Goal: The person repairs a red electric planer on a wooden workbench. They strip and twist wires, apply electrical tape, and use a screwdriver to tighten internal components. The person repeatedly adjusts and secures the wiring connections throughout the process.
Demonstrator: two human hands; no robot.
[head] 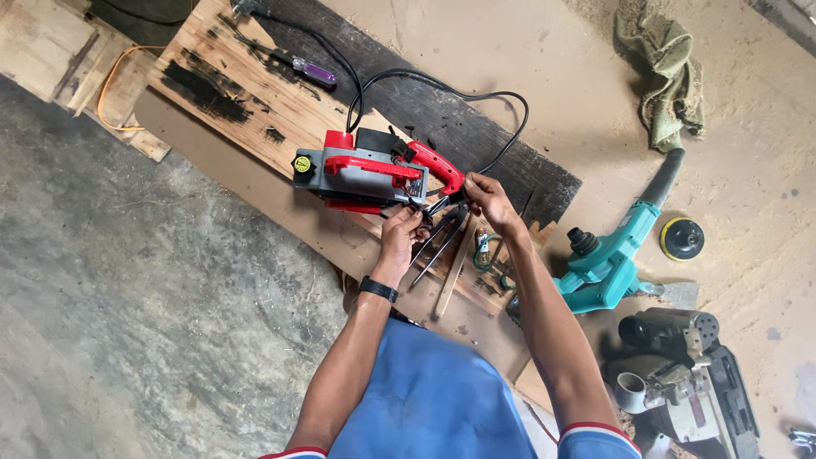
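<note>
Head view: the red and grey power planer (365, 174) lies on its side on the charred plank (255, 102), underside toward the person. Left hand (401, 231) has its fingers closed against the base, steadying it. Right hand (483, 194) pinches near the rear handle; the exact hold cannot be made out. Black cord (442, 85) loops behind.

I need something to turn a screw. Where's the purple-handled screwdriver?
The screwdriver lies at the top of the head view on the charred board, beyond the red planer, beside its black cord.
</note>
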